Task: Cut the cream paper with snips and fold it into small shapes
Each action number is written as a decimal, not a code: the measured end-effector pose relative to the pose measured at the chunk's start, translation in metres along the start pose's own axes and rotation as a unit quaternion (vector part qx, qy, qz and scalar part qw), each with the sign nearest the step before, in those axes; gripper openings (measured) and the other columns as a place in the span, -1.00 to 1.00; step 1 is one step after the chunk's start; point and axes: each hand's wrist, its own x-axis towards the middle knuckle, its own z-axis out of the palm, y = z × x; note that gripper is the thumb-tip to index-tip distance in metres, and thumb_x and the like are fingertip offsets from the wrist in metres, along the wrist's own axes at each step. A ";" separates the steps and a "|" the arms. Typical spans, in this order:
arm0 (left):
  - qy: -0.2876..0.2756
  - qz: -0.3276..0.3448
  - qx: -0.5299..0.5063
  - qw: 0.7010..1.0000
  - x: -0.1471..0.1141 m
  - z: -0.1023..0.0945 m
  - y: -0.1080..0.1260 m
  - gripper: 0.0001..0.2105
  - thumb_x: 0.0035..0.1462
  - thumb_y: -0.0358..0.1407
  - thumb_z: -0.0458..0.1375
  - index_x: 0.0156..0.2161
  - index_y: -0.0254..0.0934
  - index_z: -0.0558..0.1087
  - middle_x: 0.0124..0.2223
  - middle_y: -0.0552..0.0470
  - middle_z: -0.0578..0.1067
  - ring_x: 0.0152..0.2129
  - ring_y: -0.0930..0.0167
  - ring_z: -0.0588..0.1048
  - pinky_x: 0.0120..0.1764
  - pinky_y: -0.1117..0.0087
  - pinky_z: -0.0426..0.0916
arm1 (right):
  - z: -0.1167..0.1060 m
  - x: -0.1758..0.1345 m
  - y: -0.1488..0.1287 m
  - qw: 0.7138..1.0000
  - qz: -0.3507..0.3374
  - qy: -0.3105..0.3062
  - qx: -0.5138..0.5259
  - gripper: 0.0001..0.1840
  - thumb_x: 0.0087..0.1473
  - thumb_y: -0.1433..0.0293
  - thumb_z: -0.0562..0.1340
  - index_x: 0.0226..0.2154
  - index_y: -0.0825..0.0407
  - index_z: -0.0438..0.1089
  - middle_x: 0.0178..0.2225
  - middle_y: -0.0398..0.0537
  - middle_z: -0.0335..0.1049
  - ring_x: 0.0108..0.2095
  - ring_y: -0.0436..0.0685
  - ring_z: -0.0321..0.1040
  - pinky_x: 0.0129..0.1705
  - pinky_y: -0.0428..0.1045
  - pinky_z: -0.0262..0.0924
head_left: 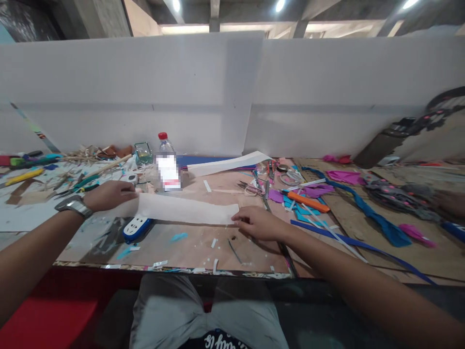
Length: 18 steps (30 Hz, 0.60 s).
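A long strip of white paper point(189, 209) is stretched sideways just above the table in front of me. My left hand point(112, 195), with a watch on its wrist, pinches the strip toward its left side. Part of the paper runs on past those fingers to the left. At the right end, the thumb and fingers of my right hand point(258, 223) are closed on the paper's edge. Below the left part of the strip lies a white and blue power socket point(137, 229). A second white paper strip point(228, 164) lies farther back, curled at its right end.
A red-capped bottle point(167, 167) stands behind the strip. Scissors point(250, 188), an orange cutter point(308, 201) and coloured scraps lie to the right. Sticks and pliers point(87, 182) clutter the left. A dark bottle point(385, 143) leans at right, near another person's hand point(450, 203).
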 end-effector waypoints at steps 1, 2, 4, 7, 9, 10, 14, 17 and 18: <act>0.016 0.017 0.029 0.999 0.005 0.003 0.000 -0.57 0.28 0.04 0.05 -0.20 -0.30 0.55 -0.22 0.02 0.59 -0.28 0.31 0.46 -0.19 0.44 0.26 | 0.002 -0.002 -0.003 1.000 -0.003 -0.003 -0.013 -0.64 0.22 0.33 0.18 -0.06 0.09 0.60 -0.15 0.14 0.62 -0.17 0.22 0.52 -0.11 0.02 0.29; 0.032 0.022 0.040 0.998 0.009 0.006 0.000 -0.59 0.29 -0.01 0.06 -0.18 -0.34 0.55 -0.15 -0.05 0.58 -0.19 0.27 0.46 -0.11 0.40 0.27 | 0.003 -0.004 -0.005 1.000 -0.009 -0.009 -0.026 -0.65 0.21 0.33 0.19 -0.07 0.10 0.60 -0.16 0.14 0.61 -0.18 0.21 0.51 -0.12 0.02 0.29; 0.093 0.016 0.070 0.993 0.017 0.011 0.006 -0.60 0.29 -0.07 0.06 -0.03 -0.39 0.51 0.04 -0.17 0.51 -0.03 0.20 0.41 0.03 0.28 0.25 | 0.006 -0.008 -0.010 0.999 -0.011 -0.013 -0.039 -0.65 0.22 0.31 0.20 -0.06 0.11 0.58 -0.15 0.17 0.59 -0.16 0.23 0.50 -0.10 0.04 0.28; 0.189 -0.004 0.093 0.978 0.022 0.019 0.033 -0.59 0.32 -0.12 0.03 0.06 -0.41 0.46 0.11 -0.24 0.45 0.04 0.14 0.38 0.12 0.13 0.23 | 0.007 -0.010 -0.014 0.999 -0.006 -0.021 -0.039 -0.65 0.23 0.30 0.21 -0.04 0.13 0.56 -0.14 0.19 0.57 -0.16 0.24 0.48 -0.10 0.06 0.28; 0.220 0.040 0.077 0.972 0.022 0.025 0.065 -0.62 0.32 -0.13 0.03 0.06 -0.36 0.46 0.13 -0.22 0.45 0.06 0.13 0.38 0.15 0.09 0.22 | 0.006 -0.009 -0.014 0.999 -0.009 -0.028 -0.031 -0.64 0.23 0.30 0.22 -0.02 0.13 0.55 -0.12 0.20 0.56 -0.15 0.25 0.48 -0.08 0.08 0.28; 0.227 0.073 0.060 0.969 0.021 0.030 0.084 -0.63 0.31 -0.13 0.05 0.04 -0.35 0.47 0.10 -0.21 0.47 0.06 0.13 0.39 0.15 0.09 0.23 | 0.005 -0.008 -0.014 0.999 -0.010 -0.029 -0.025 -0.64 0.23 0.30 0.22 -0.01 0.13 0.54 -0.11 0.20 0.56 -0.14 0.26 0.47 -0.06 0.09 0.28; 0.178 0.206 -0.020 0.962 0.014 0.058 0.165 -0.58 0.32 -0.12 0.07 0.15 -0.34 0.41 0.16 -0.22 0.45 0.11 0.15 0.40 0.17 0.10 0.27 | 0.002 -0.001 -0.009 1.000 0.004 -0.016 -0.005 -0.63 0.23 0.30 0.22 0.00 0.13 0.53 -0.09 0.20 0.54 -0.11 0.27 0.46 -0.04 0.10 0.27; 0.092 0.280 -0.042 0.955 0.013 0.078 0.209 -0.45 0.28 -0.04 0.13 0.23 -0.38 0.34 0.25 -0.27 0.40 0.18 0.10 0.35 0.20 0.08 0.27 | 0.001 0.002 -0.006 1.000 0.006 -0.013 0.005 -0.65 0.23 0.30 0.22 -0.02 0.11 0.54 -0.12 0.16 0.54 -0.12 0.26 0.46 -0.05 0.09 0.27; 0.074 0.285 -0.045 0.954 0.014 0.083 0.217 -0.46 0.30 -0.04 0.11 0.22 -0.40 0.35 0.27 -0.28 0.39 0.19 0.09 0.34 0.19 0.08 0.28 | 0.001 0.003 -0.005 1.000 0.004 -0.013 0.009 -0.66 0.23 0.30 0.22 -0.03 0.10 0.55 -0.13 0.14 0.54 -0.12 0.25 0.46 -0.06 0.08 0.27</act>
